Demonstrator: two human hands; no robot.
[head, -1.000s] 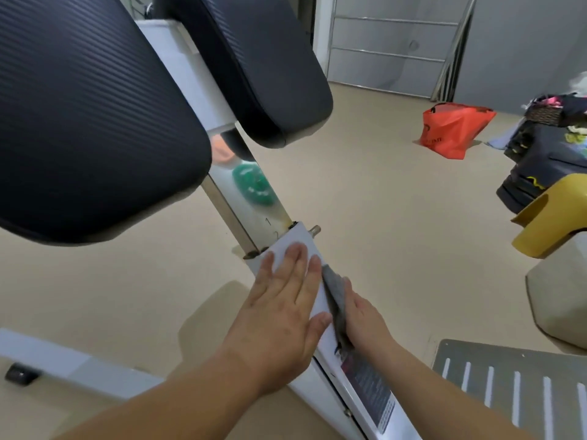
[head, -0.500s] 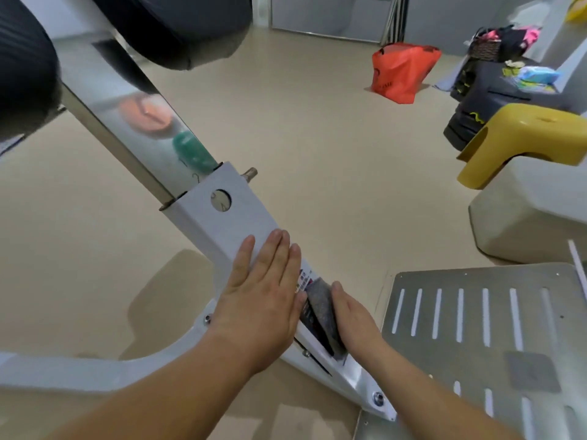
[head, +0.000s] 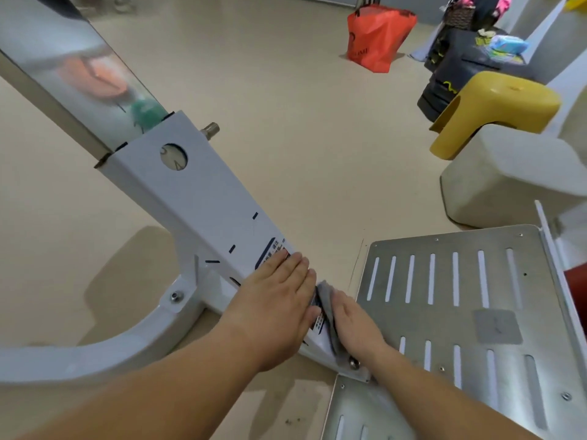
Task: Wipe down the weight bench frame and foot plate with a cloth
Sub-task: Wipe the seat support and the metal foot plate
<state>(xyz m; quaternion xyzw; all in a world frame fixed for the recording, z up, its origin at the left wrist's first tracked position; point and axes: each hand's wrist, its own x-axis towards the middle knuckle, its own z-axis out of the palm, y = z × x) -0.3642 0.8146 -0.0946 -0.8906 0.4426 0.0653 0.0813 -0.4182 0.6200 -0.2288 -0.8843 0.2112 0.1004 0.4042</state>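
Cloth at near, low end of white bench frame, pressed to its right side by right hand, fingers straight, together. Left hand flat on frame face, fingers together. Foot plate, right, judged not yet wiped.

Two bare forearms, left entering from 7 o'clock, right from 5 o'clock, uncovered to the frame edge. Bare left hand, bare right hand, fingers plain.
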